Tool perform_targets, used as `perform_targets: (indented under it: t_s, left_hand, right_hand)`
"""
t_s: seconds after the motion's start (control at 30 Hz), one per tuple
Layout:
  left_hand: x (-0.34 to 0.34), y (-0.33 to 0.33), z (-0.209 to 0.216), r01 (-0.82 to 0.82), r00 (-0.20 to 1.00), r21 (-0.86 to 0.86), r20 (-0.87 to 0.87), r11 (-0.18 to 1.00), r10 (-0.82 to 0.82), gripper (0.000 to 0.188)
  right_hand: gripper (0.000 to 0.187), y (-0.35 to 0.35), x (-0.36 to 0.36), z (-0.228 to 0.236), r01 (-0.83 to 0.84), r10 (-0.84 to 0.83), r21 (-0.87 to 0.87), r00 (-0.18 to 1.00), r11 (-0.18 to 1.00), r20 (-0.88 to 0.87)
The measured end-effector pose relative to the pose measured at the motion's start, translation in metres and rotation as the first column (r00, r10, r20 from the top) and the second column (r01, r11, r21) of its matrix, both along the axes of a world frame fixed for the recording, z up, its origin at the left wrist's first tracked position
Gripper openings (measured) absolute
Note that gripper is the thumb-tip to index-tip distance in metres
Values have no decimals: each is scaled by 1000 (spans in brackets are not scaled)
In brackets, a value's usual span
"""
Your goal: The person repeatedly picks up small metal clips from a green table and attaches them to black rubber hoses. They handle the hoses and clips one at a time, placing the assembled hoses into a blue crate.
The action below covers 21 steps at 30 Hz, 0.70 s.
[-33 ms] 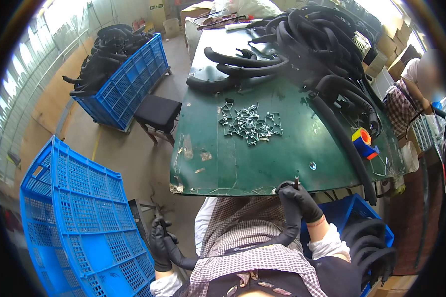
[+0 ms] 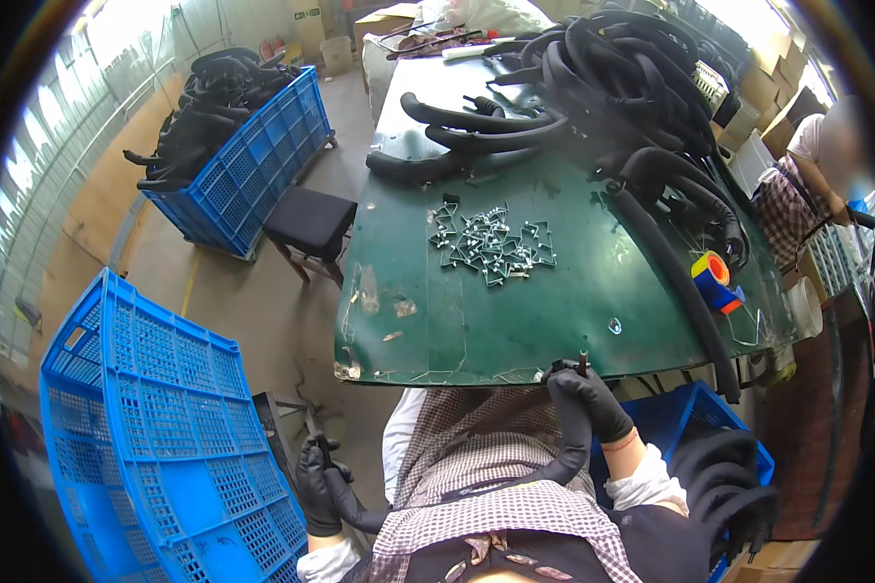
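Observation:
A black foam-covered tube (image 2: 572, 442) curves across my lap in front of the checked apron, part of its length hidden. My right hand (image 2: 601, 400), in a black glove, is closed around one end at the table's front edge. A short brown-grey tip sticks up above those fingers. Low on the left, my gloved left hand (image 2: 316, 486) grips the other end of the tube, with a thin end showing above the fingers. On the green table (image 2: 554, 325) ahead lies a heap of wire-like metal clamps (image 2: 486, 245).
Many black foam tubes (image 2: 632, 78) pile up on the table's far right. A tape roll (image 2: 714, 270) sits near its right edge. Blue crates stand left (image 2: 180, 418), far left (image 2: 253, 155) and beside my right arm (image 2: 695, 403). A stool (image 2: 309, 216) stands left; a co-worker (image 2: 797, 194) is at right.

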<state>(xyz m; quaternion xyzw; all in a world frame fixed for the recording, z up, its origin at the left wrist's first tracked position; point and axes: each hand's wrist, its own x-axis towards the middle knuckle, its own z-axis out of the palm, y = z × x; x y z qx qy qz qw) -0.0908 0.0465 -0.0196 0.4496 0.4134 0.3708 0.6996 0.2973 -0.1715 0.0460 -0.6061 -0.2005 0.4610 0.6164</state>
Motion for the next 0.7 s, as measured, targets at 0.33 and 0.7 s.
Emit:
perform_targets:
  t_s: [0.33, 0.7]
  left_hand:
    - [10, -6, -3, -78, 997, -57, -5, 995, 78, 27]
    - [71, -4, 41, 310, 920, 518, -376, 797, -114, 57]
  right_hand:
    - [45, -40, -43, 5, 205, -205, 13, 978, 979, 27]
    - [33, 54, -48, 13, -58, 43, 95, 987, 994, 153]
